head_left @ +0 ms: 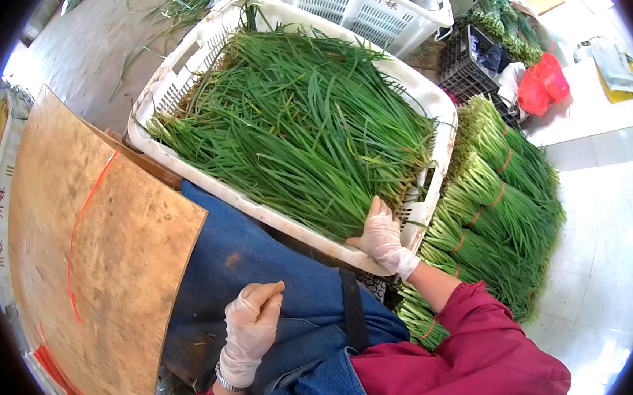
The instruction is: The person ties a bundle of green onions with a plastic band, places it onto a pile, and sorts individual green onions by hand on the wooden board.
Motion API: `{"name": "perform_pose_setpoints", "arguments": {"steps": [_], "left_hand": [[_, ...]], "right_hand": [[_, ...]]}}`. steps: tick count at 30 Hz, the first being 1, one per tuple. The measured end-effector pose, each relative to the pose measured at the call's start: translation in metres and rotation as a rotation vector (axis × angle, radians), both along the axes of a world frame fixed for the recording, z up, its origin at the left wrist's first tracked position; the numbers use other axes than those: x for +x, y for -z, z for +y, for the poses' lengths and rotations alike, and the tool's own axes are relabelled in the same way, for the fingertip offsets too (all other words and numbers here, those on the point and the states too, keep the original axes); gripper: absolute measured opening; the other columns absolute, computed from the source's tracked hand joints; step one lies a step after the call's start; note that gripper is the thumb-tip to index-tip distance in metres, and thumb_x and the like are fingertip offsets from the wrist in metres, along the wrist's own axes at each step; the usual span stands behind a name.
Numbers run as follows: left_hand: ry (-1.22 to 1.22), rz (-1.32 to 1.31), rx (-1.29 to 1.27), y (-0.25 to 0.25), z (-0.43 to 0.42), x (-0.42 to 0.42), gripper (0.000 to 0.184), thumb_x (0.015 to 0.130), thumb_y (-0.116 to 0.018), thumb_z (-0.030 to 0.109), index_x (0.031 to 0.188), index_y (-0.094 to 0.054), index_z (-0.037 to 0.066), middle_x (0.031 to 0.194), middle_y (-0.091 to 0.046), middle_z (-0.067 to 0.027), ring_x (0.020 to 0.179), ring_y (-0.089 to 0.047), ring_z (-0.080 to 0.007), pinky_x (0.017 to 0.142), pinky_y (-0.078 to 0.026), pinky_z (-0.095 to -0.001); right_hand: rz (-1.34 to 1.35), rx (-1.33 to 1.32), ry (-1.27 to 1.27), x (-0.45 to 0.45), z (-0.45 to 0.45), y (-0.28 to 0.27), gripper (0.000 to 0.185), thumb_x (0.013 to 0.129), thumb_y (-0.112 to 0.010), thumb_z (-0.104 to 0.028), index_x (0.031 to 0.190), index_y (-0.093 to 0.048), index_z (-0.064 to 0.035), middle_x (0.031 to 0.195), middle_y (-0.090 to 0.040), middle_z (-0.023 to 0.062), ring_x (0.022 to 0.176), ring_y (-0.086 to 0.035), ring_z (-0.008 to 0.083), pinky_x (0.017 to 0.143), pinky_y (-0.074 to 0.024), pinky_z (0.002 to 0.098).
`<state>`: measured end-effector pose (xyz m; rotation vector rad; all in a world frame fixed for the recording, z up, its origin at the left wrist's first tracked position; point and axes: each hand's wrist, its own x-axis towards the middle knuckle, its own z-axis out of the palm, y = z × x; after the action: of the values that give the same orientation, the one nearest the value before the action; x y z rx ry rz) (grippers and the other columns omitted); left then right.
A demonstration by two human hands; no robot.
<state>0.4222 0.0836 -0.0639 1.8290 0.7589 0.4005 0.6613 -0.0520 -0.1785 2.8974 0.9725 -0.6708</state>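
Heaped greens (pixel 289 119) hide the floor of a white crate (pixel 440 108); the top edge crops a second crate (pixel 392 12), and the curled left hand (pixel 253 321) conceals its palm.

Long, thin green leaves (pixel 293 118) lie loosely heaped, mostly lengthwise, in a white plastic crate (pixel 443 124).

Greens (pixel 290 133) in crate (pixel 442 139), board (pixel 129 247) left

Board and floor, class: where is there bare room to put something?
The board is bare between the red string and the apron; so is the white floor right of the tied bundles. The crate is crowded with greens.
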Motion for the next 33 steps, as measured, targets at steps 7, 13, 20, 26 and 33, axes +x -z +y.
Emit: {"name": "perform_pose_setpoints", "arguments": {"steps": [7, 13, 20, 26, 33], "left_hand": [[-0.022, -0.012, -0.035, 0.002, -0.001, 0.001, 0.016, 0.079, -0.057, -0.005, 0.092, -0.064, 0.000, 0.074, -0.061, -0.0068, 0.054, -0.053, -0.0087, 0.050, -0.044, -0.0206], [-0.029, -0.011, -0.058, 0.002, -0.001, -0.002, 0.015, 0.079, -0.057, -0.004, 0.091, -0.064, 0.000, 0.075, -0.061, -0.0070, 0.054, -0.053, -0.0083, 0.050, -0.044, -0.0201], [-0.030, 0.001, -0.104, 0.003, 0.000, 0.001, 0.015, 0.080, -0.056, -0.003, 0.092, -0.065, 0.000, 0.076, -0.061, -0.0069, 0.055, -0.053, -0.0075, 0.051, -0.044, -0.0195], [-0.087, 0.050, -0.363, -0.004, 0.005, 0.001, 0.014, 0.079, -0.059, -0.002, 0.091, -0.065, 0.001, 0.075, -0.061, -0.0062, 0.056, -0.054, -0.0086, 0.052, -0.044, -0.0210], [-0.082, 0.159, -0.562, -0.017, 0.018, 0.019, 0.019, 0.085, -0.052, 0.008, 0.095, -0.064, -0.002, 0.075, -0.061, -0.0056, 0.055, -0.052, -0.0066, 0.048, -0.039, -0.0183]], "right_hand": [[-0.040, -0.092, -0.034, 0.004, 0.006, 0.010, 0.111, 0.056, -0.080, -0.038, 0.131, -0.016, 0.0118, 0.126, -0.037, 0.0260, 0.113, -0.042, 0.0360, 0.085, -0.0416, 0.0486], [-0.079, -0.077, -0.123, 0.005, 0.000, 0.006, 0.107, 0.057, -0.079, -0.036, 0.131, -0.018, 0.0128, 0.122, -0.040, 0.0266, 0.107, -0.047, 0.0367, 0.083, -0.0434, 0.0456], [-0.093, -0.143, -0.096, 0.009, 0.007, 0.012, 0.095, 0.056, -0.080, -0.034, 0.123, -0.028, 0.0107, 0.109, -0.050, 0.0234, 0.101, -0.051, 0.0363, 0.080, -0.0465, 0.0415], [0.200, -0.078, -0.063, 0.053, 0.021, -0.021, 0.056, 0.058, -0.076, -0.023, 0.096, -0.047, 0.0053, 0.086, -0.060, 0.0212, 0.084, -0.060, 0.0353, 0.073, -0.0500, 0.0391], [0.664, 0.077, 0.065, 0.111, 0.040, -0.050, 0.052, 0.055, -0.076, -0.019, 0.096, -0.059, 0.0081, 0.086, -0.063, 0.0141, 0.081, -0.059, 0.0213, 0.076, -0.0458, 0.0283]]}}
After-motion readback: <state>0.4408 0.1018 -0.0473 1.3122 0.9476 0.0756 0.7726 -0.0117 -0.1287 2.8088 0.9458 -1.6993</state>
